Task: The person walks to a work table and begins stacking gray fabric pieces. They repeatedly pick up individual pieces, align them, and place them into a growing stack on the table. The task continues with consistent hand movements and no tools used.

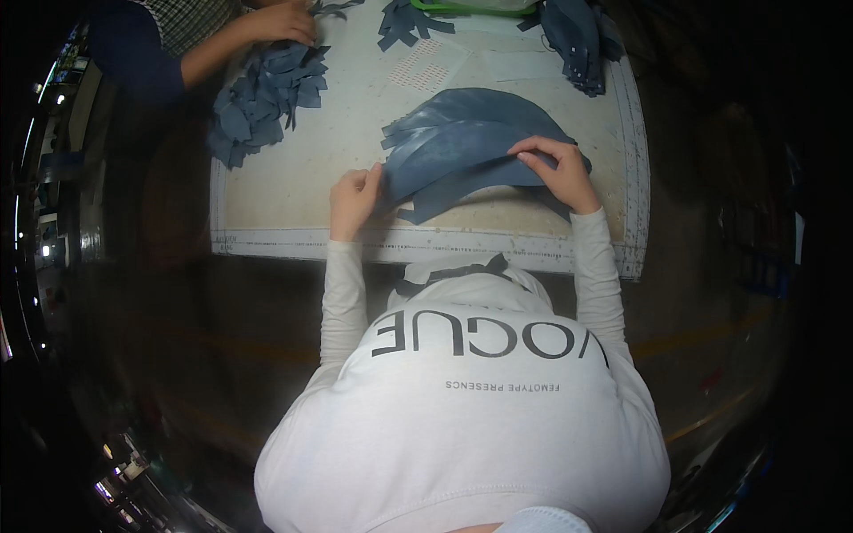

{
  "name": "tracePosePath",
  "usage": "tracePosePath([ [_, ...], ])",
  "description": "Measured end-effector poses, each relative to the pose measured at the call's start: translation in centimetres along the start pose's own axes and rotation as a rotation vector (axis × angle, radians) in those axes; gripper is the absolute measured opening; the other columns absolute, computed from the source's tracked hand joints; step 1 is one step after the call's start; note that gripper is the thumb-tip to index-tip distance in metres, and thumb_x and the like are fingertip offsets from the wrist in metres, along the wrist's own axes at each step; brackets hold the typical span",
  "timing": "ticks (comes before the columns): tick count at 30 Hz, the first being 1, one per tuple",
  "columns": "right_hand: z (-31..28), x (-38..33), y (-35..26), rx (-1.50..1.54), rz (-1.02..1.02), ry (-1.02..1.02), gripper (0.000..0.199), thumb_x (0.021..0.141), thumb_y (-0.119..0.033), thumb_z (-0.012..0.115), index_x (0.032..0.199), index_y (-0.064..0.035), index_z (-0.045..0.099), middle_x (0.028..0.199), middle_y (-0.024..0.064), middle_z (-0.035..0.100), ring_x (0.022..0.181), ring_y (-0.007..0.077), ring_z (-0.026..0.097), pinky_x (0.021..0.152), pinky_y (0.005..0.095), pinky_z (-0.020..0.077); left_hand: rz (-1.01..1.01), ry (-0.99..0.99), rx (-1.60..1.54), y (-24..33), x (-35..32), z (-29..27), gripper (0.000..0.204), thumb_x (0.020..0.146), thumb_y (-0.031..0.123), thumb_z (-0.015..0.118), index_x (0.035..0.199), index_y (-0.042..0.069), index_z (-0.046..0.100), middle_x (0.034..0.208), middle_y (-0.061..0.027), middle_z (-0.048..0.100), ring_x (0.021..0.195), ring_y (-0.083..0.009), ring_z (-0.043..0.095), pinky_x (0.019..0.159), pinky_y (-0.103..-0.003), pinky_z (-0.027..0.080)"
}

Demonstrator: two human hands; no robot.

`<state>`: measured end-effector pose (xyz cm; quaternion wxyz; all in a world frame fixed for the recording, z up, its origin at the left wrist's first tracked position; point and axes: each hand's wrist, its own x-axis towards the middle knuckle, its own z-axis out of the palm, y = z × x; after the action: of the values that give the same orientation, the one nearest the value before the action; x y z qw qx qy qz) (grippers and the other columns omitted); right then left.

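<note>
Stack of curved blue fabric pieces (462, 151) on the table (293, 200), held at both ends.
Your left hand (353, 200) pinched the left tips; your right hand (558, 169) gripped the top piece's edge, apparently to steady and separate it.

The person's left hand (354, 197) pinches the left edge of a stack of curved blue-grey fabric pieces (462, 147) on the pale worktable (293, 200). The right hand (558, 169) grips the stack's right end, fingers curled over its top piece. Beyond the left hand, a co-worker's hand (283, 22) rests on a heap of smaller blue fabric cuttings (262, 98). Beyond the right hand lies another dark blue fabric bundle (576, 40).
</note>
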<state>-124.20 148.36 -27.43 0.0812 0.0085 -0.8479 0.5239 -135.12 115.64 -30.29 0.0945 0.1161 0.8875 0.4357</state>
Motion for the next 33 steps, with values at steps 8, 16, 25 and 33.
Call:
tracePosePath([
  [8, 1.1, -2.0, -9.0, -0.001, -0.202, -0.036, 0.010, 0.082, -0.002, 0.064, 0.090, -0.0012, 0.069, 0.085, 0.0104, 0.070, 0.073, 0.0240, 0.067, 0.066, 0.0309, 0.0512, 0.251, -0.795, -0.415, 5.1, -4.8, 2.3, 0.032, 0.081, 0.021, 0.074, 0.108, 0.004, 0.068, 0.110, -0.0064, 0.066, 0.103, -0.0151, 0.059, 0.095, -0.030, 0.041],
  [16, -0.2, 0.0, 1.1, -0.100, 0.100, 0.170, 0.017, 0.085, -0.010, 0.066, 0.101, -0.0051, 0.068, 0.096, 0.0092, 0.071, 0.089, 0.0223, 0.068, 0.081, 0.0311, 0.0506, 0.033, -0.129, -0.236, 1.3, -1.4, 3.7, 0.017, 0.086, 0.014, 0.071, 0.099, 0.002, 0.069, 0.078, 0.0032, 0.059, 0.066, -0.0042, 0.047, 0.060, -0.022, 0.038],
  [25, 2.4, -0.8, 5.7, -0.297, 0.066, 0.392, 0.022, 0.081, -0.009, 0.070, 0.102, -0.0075, 0.066, 0.097, 0.0138, 0.068, 0.091, 0.0315, 0.067, 0.075, 0.0369, 0.0524, 0.153, 0.108, 0.024, 3.0, 1.8, 5.3, 0.024, 0.078, 0.012, 0.072, 0.102, 0.009, 0.068, 0.082, -0.0100, 0.068, 0.074, -0.0242, 0.065, 0.069, -0.032, 0.049],
  [33, 2.3, -1.3, 6.7, -0.331, 0.056, 0.456, 0.025, 0.080, -0.011, 0.071, 0.104, -0.0079, 0.067, 0.093, 0.0127, 0.066, 0.085, 0.0321, 0.066, 0.072, 0.0372, 0.0520, 0.341, 0.158, 0.131, 3.4, 1.1, 6.1, 0.031, 0.070, 0.014, 0.079, 0.097, 0.007, 0.067, 0.092, -0.0095, 0.062, 0.086, -0.0280, 0.060, 0.078, -0.037, 0.048],
])
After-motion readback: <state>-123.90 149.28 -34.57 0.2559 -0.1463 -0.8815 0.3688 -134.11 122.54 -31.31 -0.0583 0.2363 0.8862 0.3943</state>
